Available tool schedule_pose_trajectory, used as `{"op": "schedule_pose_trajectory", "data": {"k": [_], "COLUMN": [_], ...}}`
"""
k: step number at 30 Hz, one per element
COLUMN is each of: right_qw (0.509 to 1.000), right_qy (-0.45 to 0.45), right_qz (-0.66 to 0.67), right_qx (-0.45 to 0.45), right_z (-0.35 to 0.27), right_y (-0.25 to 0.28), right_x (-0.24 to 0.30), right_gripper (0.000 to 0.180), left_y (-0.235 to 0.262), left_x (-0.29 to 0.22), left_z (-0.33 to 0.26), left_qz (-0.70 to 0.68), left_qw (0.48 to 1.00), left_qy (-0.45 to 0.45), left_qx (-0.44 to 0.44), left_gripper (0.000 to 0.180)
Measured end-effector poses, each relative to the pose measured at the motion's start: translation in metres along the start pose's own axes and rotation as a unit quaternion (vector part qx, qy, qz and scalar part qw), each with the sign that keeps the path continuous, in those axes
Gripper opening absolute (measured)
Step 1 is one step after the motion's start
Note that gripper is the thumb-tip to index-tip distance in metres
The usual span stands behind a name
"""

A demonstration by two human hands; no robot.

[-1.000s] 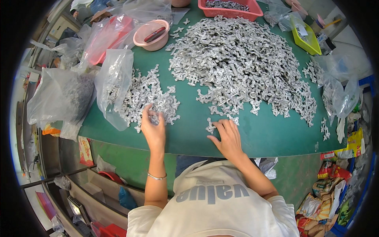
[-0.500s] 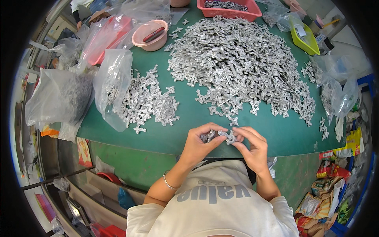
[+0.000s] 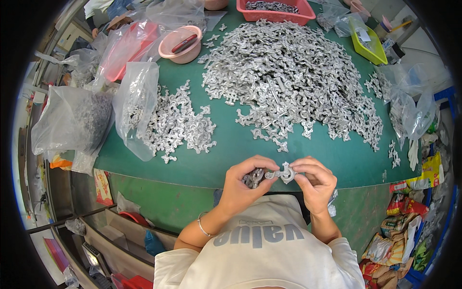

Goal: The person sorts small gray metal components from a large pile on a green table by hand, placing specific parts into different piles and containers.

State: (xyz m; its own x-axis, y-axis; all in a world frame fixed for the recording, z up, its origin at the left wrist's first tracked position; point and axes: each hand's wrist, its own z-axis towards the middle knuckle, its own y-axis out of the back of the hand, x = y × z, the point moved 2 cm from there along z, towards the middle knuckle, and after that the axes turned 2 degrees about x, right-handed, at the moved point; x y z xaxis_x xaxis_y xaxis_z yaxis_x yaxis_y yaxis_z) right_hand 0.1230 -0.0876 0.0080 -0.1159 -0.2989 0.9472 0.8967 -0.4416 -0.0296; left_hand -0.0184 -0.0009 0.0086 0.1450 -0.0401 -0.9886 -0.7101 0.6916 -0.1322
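Note:
Near the table's front edge, a small silver metal casting with lobed arms is held between both hands. My left hand is closed, pinching one end of it between thumb and forefinger, while more grey castings sit in its curled palm. The fingertips of my right hand grip the casting's other end. Beyond the hands rises a large heap of similar castings, with some loose ones at its near edge. A smaller pile lies to the left, beside a clear plastic bag.
On the green table, a pink bowl holds a red-and-black tool. A pink basket stands at the back, a yellow-green tray at the far right. Plastic bags of castings crowd the left; others lie right.
The casting has been turned and moved slightly right, with more of its shape showing. My right hand has shifted a little right and down.

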Motion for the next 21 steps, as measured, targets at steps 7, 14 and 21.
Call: {"op": "schedule_pose_trajectory", "data": {"k": [7,14,21], "right_qw": [0.998,0.998,0.988], "right_qy": [-0.043,-0.029,-0.107], "right_qz": [0.050,0.058,0.115], "right_qx": [-0.009,-0.009,-0.004], "right_z": [-0.0030,-0.0022,-0.0058], "right_y": [0.0019,0.0011,0.0021], "right_x": [0.0004,0.0038,-0.0005], "right_gripper": [0.018,0.015,0.004], "left_y": [-0.0003,-0.0029,-0.0026], "left_x": [-0.0046,-0.0071,0.0010], "left_z": [-0.0027,-0.0024,-0.0038], "left_qz": [0.008,0.009,-0.080], "left_qw": [1.000,1.000,0.980], "left_qy": [-0.002,-0.015,0.167], "left_qx": [0.019,0.011,0.076], "left_gripper": [0.023,0.020,0.012]}}
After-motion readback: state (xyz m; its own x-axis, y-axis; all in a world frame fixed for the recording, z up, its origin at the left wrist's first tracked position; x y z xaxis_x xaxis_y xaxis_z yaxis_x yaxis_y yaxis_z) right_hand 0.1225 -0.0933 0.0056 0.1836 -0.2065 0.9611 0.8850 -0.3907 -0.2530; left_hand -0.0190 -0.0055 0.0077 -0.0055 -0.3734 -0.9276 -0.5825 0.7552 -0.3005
